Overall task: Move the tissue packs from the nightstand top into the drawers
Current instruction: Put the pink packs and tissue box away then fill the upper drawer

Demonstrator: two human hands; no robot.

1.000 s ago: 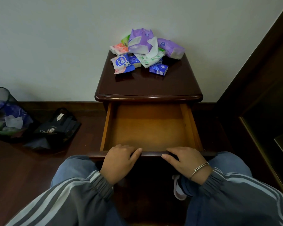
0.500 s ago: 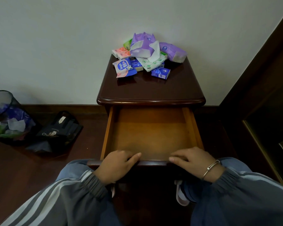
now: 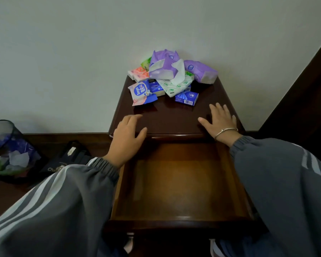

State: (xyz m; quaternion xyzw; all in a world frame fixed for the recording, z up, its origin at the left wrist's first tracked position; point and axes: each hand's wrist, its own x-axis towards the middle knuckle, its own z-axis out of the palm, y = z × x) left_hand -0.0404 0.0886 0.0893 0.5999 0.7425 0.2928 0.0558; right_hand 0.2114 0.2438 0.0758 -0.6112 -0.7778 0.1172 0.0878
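A heap of tissue packs [image 3: 171, 76] lies at the back of the dark wooden nightstand top [image 3: 174, 119], against the wall: purple packs, a green-and-white one, a pink one, a blue-and-white pack [image 3: 142, 92] at the left and a small blue pack [image 3: 186, 97] at the front right. The top drawer [image 3: 178, 186] is pulled out and holds nothing. My left hand [image 3: 128, 136] hovers over the top's front left edge, fingers apart, empty. My right hand [image 3: 220, 121], with a bracelet on the wrist, is spread over the front right of the top, short of the small blue pack.
A black mesh waste bin [image 3: 6, 149] with crumpled paper stands on the floor at the left. A dark bag [image 3: 69, 158] lies beside it. Dark wooden furniture [image 3: 304, 101] rises at the right. My grey striped sleeves fill the foreground.
Both hands have left the drawer's front edge and moved up and forward over the nightstand top. The drawer stays pulled out. The view has moved closer.
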